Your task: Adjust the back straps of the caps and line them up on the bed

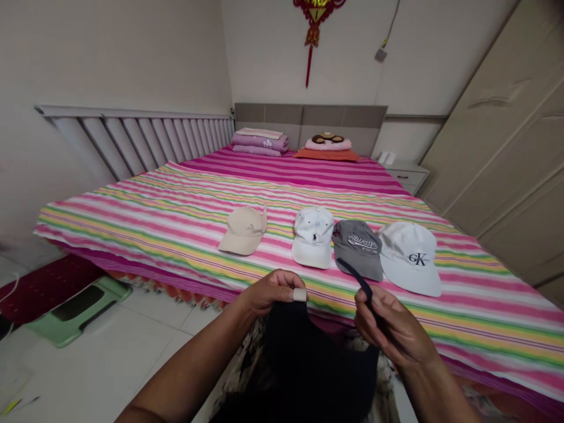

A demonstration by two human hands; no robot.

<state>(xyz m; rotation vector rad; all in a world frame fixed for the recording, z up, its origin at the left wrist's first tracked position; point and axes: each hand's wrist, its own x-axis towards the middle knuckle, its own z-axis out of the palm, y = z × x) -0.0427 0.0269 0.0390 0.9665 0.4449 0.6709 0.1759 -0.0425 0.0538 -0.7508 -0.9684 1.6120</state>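
Observation:
Close to my body I hold a black cap by the two sides of its back opening. My left hand pinches one side, where a small pale tab shows by the thumb. The fingers of my right hand are closed on the cap's dark strap, whose free end sticks up and to the left. On the bed beyond lie a beige cap, a white cap with a small dark emblem, a grey cap and a white cap lettered GK.
A striped sheet covers the bed. Folded purple bedding and a pink and orange pile lie by the headboard. A green stool stands on the floor at left, a nightstand at right.

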